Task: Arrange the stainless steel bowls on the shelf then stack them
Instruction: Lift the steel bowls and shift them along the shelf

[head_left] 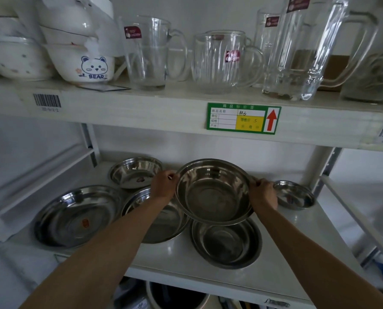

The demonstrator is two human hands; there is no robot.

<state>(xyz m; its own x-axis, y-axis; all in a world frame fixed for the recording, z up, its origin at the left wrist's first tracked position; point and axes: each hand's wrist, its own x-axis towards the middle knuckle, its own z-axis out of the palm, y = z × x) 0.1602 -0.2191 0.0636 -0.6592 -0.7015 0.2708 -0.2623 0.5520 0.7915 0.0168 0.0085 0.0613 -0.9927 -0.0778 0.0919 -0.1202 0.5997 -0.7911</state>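
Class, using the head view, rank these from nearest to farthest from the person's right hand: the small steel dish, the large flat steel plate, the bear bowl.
From the right hand:
1. Small steel dish, just right of it.
2. Large flat steel plate, far left, same shelf.
3. Bear bowl, upper shelf, left.
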